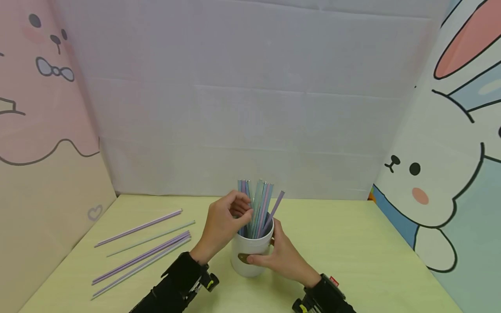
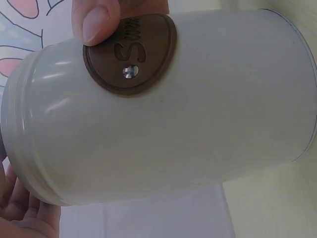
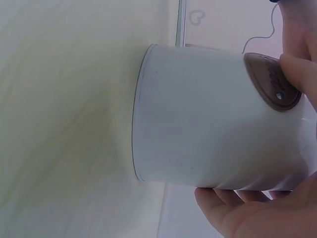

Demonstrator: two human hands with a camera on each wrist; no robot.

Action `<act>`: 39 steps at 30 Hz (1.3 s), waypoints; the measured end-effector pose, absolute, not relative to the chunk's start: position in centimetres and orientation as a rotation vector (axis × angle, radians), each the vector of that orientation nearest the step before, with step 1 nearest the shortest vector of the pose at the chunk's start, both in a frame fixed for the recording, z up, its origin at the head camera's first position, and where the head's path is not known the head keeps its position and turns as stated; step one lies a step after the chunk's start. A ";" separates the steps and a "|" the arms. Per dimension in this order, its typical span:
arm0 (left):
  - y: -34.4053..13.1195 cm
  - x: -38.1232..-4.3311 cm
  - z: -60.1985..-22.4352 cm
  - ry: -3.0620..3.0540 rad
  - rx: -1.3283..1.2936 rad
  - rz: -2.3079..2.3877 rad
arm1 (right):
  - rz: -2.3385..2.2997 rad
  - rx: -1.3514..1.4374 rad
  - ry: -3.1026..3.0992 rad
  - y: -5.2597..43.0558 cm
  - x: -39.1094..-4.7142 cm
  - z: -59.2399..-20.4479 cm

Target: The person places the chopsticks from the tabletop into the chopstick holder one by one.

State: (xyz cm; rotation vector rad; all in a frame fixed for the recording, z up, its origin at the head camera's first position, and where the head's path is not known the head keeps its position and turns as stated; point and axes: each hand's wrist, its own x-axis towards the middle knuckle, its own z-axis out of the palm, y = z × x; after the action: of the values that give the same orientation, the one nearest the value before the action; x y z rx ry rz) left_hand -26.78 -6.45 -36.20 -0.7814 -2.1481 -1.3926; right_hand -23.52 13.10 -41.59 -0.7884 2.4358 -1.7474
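A white mug [image 1: 250, 261] with a brown leather-like label [image 2: 131, 59] stands upright on the table. Several thin straws [image 1: 258, 204], blue, green and purple, rise out of it; one purple straw [image 1: 278, 204] leans right. My right hand [image 1: 287, 256] grips the mug from the right, thumb on the label, fingers [image 3: 218, 208] round the far side. At the rim's left is my left hand [image 1: 228, 219], its fingers loosely bent in front of the straws and the thumb close to them. Nothing shows held in it, though part of its fingers is hidden behind the mug in the left wrist view.
Left of the mug, more straws lie slantwise on the pale yellow table [image 1: 352, 261]: a purple group [image 1: 138, 228] at the back, a thin green straw [image 1: 152, 238], purple straws [image 1: 141, 258] and pale ones [image 1: 141, 269] nearer. A white backdrop [image 1: 250, 108] and printed side panels [image 1: 462, 243] surround the table.
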 end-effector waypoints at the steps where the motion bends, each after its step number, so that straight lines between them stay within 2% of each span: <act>1: -6.6 -26.7 -36.2 -2.149 -0.788 -1.378 | -1.747 -0.789 2.434 13.1 -23.5 -41.6; 8: -8.8 -26.4 -35.5 -2.185 -0.766 -1.234 | -1.764 -0.789 2.419 12.9 -23.2 -41.0; 15: -13.9 -25.4 -35.1 -2.329 -0.724 -0.954 | -1.767 -0.774 2.371 12.4 -22.2 -38.7; 26: -20.6 -23.6 -38.2 -2.523 -0.673 -0.567 | -1.775 -0.744 2.365 12.3 -22.2 -38.9; 39: -23.7 -22.4 -41.0 -2.746 -0.625 -0.414 | -1.767 -0.764 2.367 12.3 -22.2 -39.0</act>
State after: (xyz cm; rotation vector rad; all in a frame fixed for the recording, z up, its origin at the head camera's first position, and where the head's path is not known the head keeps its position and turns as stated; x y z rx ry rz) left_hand -22.44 -23.68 -40.97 -0.6247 -2.7457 -0.4142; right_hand -22.21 12.30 -38.95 -0.7644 2.3675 -1.7673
